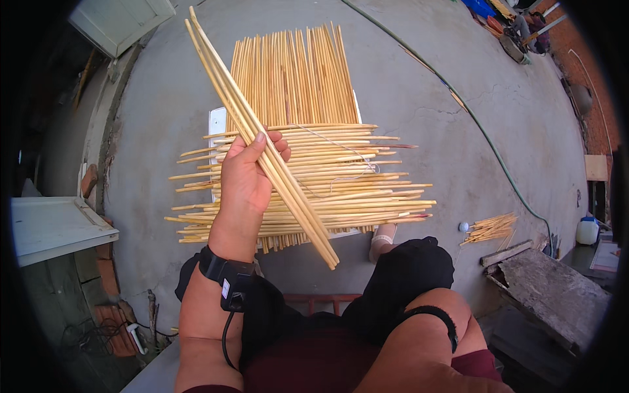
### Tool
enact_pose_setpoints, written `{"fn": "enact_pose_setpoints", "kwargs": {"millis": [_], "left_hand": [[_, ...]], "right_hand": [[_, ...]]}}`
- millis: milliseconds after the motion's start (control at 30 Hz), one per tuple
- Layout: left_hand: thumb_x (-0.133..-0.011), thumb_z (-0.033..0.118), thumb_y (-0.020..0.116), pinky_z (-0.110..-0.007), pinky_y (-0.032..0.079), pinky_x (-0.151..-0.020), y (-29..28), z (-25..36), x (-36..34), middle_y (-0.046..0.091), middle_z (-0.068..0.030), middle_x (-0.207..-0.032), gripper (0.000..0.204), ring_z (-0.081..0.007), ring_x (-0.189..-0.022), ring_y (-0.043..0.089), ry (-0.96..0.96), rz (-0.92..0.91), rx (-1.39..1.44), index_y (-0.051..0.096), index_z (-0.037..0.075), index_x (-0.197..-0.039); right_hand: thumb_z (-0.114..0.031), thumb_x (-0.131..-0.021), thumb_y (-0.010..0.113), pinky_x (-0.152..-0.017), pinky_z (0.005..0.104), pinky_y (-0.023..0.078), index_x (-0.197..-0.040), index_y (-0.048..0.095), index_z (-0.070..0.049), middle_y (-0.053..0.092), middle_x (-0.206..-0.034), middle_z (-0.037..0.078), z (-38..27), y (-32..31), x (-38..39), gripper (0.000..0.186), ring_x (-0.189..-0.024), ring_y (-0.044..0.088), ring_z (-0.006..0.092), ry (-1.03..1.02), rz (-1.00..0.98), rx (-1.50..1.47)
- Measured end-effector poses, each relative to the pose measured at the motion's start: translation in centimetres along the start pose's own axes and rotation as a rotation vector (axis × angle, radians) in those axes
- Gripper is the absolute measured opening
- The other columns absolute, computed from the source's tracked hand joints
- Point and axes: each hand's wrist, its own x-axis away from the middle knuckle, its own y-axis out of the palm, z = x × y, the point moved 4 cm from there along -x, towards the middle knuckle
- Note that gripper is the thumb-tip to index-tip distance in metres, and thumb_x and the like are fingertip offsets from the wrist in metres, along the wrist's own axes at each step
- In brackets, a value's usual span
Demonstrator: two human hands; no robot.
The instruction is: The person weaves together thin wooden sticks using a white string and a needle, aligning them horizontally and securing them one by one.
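My left hand (252,170) is closed around a bundle of several long pale wooden sticks (295,206), slanting from upper left to lower right above a mat of sticks. Under them, many loose sticks (386,196) lie crosswise over a bed of upright-running sticks (288,75), on a white board (217,121). A thin pale cord (347,175) lies looped among the crosswise sticks. My right arm (426,334) is bent at the lower right; its hand is at the bottom edge, fingers hidden.
A green hose (491,150) crosses the grey floor. At right are a pile of short sticks (491,229), a weathered board (550,295) and a white jug (588,232). At left are a pale panel (59,229) and bricks (111,327). A person (531,36) is at the top right.
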Motion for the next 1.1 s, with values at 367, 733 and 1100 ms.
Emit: {"fn": "enact_pose_setpoints", "kwargs": {"millis": [367, 733, 1100], "left_hand": [[-0.096, 0.006, 0.051, -0.039, 0.057, -0.081, 1.0, 0.3, -0.2, 0.062, -0.0164, -0.098, 0.013, -0.0252, -0.088, 0.064, -0.003, 0.058, -0.075, 0.051, -0.002, -0.106], [-0.094, 0.005, 0.053, -0.036, 0.058, -0.077, 0.7, -0.2, 1.3, 0.063, -0.0138, -0.092, 0.011, -0.0228, -0.082, 0.065, -0.052, 0.040, -0.014, 0.053, 0.000, -0.105], [-0.094, 0.002, 0.052, -0.036, 0.059, -0.076, 1.0, 0.2, 1.0, 0.064, -0.0140, -0.092, 0.011, -0.0222, -0.081, 0.065, -0.082, 0.032, -0.029, 0.053, -0.001, -0.104]], "right_hand": [[-0.014, -0.089, 0.062, -0.097, 0.0460, 0.042, -0.116, 0.063, -0.016, 0.053, -0.131, 0.007, -0.3, -1.8, -0.8, 0.027, -0.120, 0.051, 0.0312, 0.052, 0.021, 0.093], [-0.015, -0.088, 0.063, -0.098, 0.0471, 0.041, -0.117, 0.063, -0.018, 0.052, -0.135, 0.007, 0.1, -1.3, -0.3, 0.029, -0.123, 0.049, 0.0319, -0.043, -0.046, 0.081], [-0.016, -0.088, 0.064, -0.099, 0.0483, 0.040, -0.119, 0.063, -0.020, 0.050, -0.138, 0.006, 1.2, 0.1, -0.8, 0.031, -0.126, 0.047, 0.0327, -0.129, -0.063, 0.147]]}}
